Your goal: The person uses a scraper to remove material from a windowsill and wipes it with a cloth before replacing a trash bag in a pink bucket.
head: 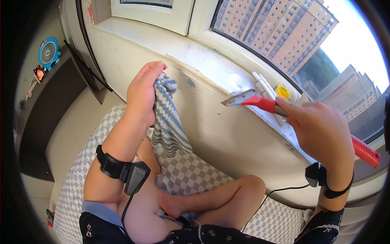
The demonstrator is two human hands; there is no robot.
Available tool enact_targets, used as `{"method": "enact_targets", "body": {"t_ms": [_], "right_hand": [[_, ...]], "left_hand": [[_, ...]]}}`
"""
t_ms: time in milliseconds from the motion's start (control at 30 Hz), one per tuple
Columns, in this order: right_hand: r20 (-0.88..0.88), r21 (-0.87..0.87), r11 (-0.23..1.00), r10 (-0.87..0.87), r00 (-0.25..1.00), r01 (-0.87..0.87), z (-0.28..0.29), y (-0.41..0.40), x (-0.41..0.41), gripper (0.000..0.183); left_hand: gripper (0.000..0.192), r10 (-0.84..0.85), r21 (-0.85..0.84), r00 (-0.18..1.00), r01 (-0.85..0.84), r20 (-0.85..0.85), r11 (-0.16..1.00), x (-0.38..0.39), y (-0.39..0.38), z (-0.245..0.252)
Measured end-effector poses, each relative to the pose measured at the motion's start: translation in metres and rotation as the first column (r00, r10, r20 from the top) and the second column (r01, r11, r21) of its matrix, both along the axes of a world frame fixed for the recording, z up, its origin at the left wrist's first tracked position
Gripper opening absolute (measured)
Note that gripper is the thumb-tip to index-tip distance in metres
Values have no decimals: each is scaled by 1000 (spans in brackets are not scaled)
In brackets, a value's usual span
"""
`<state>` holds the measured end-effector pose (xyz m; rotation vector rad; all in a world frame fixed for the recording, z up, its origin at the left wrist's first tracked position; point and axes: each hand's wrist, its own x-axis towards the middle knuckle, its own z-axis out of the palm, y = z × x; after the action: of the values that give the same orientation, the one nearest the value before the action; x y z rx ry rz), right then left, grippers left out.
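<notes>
My left hand [144, 91] grips a striped blue-grey and white knitted cloth [170, 122], which hangs down in front of the wall under the window sill. In my right hand [320, 131] is a scraper [259, 102] with a red neck, a metal shaft and a red ribbed grip that sticks out behind the hand. Its flat, stained blade points left, over the front edge of the white window sill [195, 58]. The sill's edge looks chipped and yellowed. Whether the blade touches the sill, I cannot tell.
White tubes [263, 84] and a small yellow container [282, 92] are on the sill by the window frame. A checkered bedspread [195, 170] lies under my legs. Cables run from black devices strapped to both arms. A blue fan [48, 53] stands on a dark shelf at the far left.
</notes>
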<state>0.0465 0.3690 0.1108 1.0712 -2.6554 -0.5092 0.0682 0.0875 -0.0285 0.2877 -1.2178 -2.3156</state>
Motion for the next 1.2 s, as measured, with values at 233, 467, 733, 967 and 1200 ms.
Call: {"method": "enact_targets", "body": {"t_ms": [233,467,733,967,1200], "right_hand": [[32,34,999,-23,999,22,-3,-19,-9,32],[-34,-28,1000,10,999,-10,-6,-43,-11,26],[-81,-125,985,113,990,-123,-37,-59,-37,22],[-79,-250,966,49,996,-68,-70,-53,-47,24],[-177,-350,934,2,984,-65,-107,-68,-71,19]], "left_hand": [[13,-52,42,998,54,-45,998,-10,6,-7],[13,46,85,999,-47,7,995,-9,-5,-7],[13,17,11,997,-16,-79,1000,-18,17,-5],[14,23,-66,994,-30,-108,997,-15,13,-5],[15,24,-29,999,-25,-24,999,-17,2,-19]]}}
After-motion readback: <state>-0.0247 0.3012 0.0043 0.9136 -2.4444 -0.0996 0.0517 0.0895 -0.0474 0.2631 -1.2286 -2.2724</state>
